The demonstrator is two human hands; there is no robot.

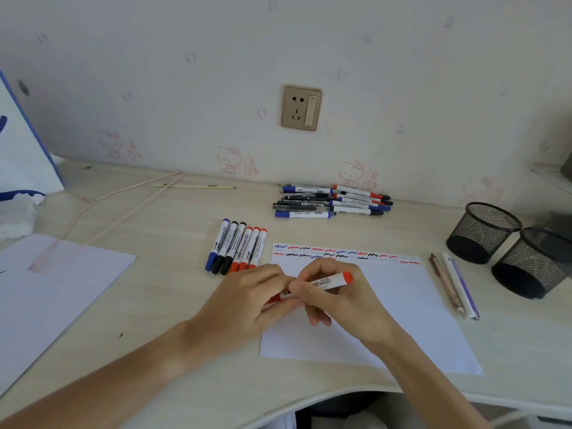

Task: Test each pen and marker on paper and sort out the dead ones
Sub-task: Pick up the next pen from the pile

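Note:
Both hands hold one red marker (332, 281) over the white test paper (411, 305). My right hand (337, 300) grips its white barrel, red end pointing right. My left hand (250, 301) closes on its red left end, where the cap sits; whether the cap is on or off is hidden. Red, blue and black scribbles (346, 254) run along the paper's far edge. A row of several markers (236, 249) lies left of the paper. A pile of pens and markers (332, 202) rests near the wall. A few slim pens (453, 284) lie right of the paper.
Two black mesh pen cups (507, 247) stand at the right. Another white sheet (46, 292) lies at the left, with a pink cord (123, 196) and a wooden stick (193, 186) behind it. A white and blue bag (21, 150) stands at the far left.

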